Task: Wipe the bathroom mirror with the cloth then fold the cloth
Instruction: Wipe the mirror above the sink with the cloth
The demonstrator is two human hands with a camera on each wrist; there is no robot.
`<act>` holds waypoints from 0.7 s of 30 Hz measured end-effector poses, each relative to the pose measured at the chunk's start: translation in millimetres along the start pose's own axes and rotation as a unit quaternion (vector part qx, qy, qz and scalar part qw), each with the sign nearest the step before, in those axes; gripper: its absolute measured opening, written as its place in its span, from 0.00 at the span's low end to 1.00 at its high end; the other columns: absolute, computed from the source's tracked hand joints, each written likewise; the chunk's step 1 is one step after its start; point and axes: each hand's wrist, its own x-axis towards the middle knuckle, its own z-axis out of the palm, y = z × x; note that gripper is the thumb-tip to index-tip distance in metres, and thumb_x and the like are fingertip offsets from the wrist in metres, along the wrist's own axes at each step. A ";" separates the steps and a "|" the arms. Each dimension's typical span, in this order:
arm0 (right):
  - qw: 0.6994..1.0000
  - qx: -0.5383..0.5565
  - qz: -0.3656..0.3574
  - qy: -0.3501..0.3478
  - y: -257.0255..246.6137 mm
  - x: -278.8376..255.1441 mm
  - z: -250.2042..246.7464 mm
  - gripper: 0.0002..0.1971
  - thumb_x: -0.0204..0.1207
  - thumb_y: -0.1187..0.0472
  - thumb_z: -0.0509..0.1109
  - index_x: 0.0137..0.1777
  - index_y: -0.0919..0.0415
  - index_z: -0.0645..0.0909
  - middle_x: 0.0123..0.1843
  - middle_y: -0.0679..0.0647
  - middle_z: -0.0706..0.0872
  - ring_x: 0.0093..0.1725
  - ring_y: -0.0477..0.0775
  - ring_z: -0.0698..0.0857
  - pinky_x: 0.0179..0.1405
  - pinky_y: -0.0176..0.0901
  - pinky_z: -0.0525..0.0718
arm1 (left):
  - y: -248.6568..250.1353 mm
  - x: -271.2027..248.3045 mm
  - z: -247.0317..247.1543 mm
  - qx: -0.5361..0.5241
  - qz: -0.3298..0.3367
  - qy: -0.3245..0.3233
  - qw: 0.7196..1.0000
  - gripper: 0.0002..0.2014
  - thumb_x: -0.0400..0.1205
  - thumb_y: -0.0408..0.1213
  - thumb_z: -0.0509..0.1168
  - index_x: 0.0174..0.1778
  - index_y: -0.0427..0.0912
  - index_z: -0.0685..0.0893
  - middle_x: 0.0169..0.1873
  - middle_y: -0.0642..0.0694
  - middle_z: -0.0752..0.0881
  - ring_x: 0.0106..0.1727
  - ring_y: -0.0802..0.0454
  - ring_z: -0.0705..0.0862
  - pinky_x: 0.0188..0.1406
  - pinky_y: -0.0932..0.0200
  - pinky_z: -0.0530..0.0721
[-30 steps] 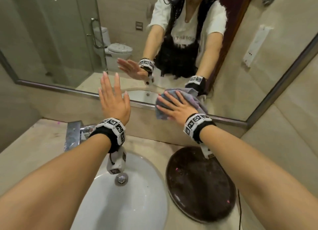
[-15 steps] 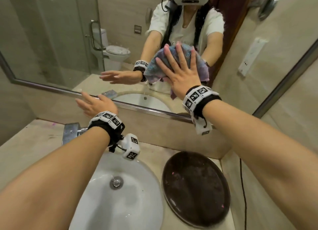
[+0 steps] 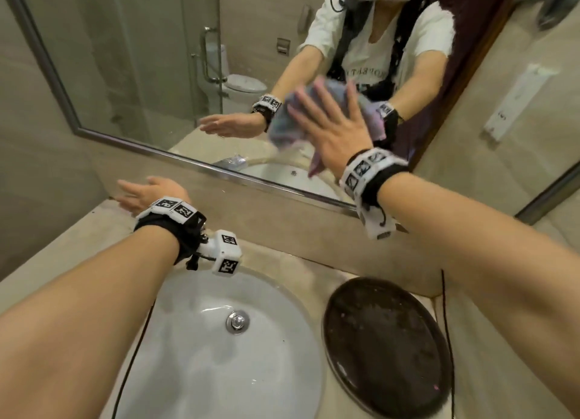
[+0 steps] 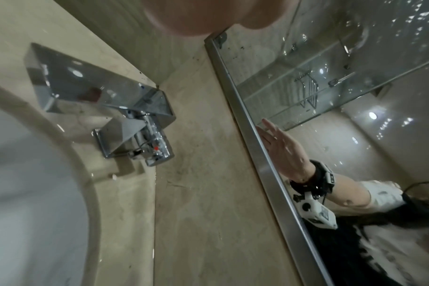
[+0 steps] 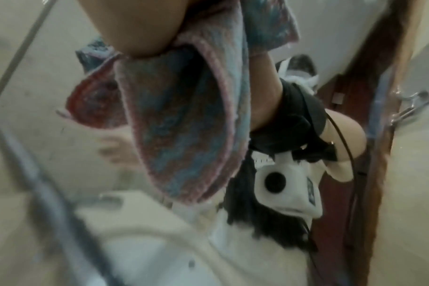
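A large wall mirror (image 3: 141, 73) with a metal frame hangs above the counter. My right hand (image 3: 329, 127) presses a blue-and-pink cloth (image 3: 282, 130) flat against the glass with spread, straight fingers. In the right wrist view the cloth (image 5: 184, 125) hangs down in folds below my palm. My left hand (image 3: 147, 192) is held low over the counter's back edge, below the mirror frame, fingers straight, holding nothing. The left wrist view shows only the heel of my left hand (image 4: 203, 15) and its reflection.
A white sink (image 3: 219, 340) lies below my left arm, with a chrome faucet (image 4: 105, 108) behind it. A dark round tray (image 3: 386, 346) sits on the beige counter (image 3: 62, 246) to the right. A black cable (image 3: 447, 324) runs along the right wall.
My right hand slid the cloth up the mirror from the bottom frame, then a little left and down. My left hand dropped from the glass to just above the counter.
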 end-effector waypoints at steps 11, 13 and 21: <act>0.985 -0.030 -0.090 -0.142 -90.7 34.6 39.3 0.37 0.67 0.46 0.59 0.78 0.57 0.65 0.82 0.63 0.61 0.80 0.72 0.57 0.74 0.65 0.26 | -11.3 37.8 -30.5 0.001 0.024 -0.003 1.000 0.25 0.86 0.40 0.51 0.80 0.40 0.59 0.81 0.35 0.55 0.81 0.41 0.55 0.78 0.50 0.52; 0.974 -0.024 -0.143 -0.174 -104.7 26.3 61.3 0.37 0.66 0.43 0.53 0.76 0.56 0.66 0.84 0.62 0.51 0.82 0.66 0.43 0.76 0.62 0.29 | -7.8 47.9 -36.2 -0.001 0.032 0.008 0.999 0.25 0.86 0.40 0.51 0.80 0.40 0.59 0.81 0.34 0.56 0.81 0.40 0.57 0.79 0.49 0.53; 0.987 -0.088 -0.118 -0.056 -14.2 32.5 2.1 0.43 0.70 0.27 0.55 0.79 0.55 0.64 0.79 0.58 0.68 0.82 0.63 0.48 0.75 0.62 0.27 | 40.1 13.7 -13.8 -0.037 0.082 -0.022 0.996 0.25 0.86 0.40 0.52 0.80 0.40 0.60 0.80 0.34 0.57 0.81 0.42 0.56 0.78 0.53 0.53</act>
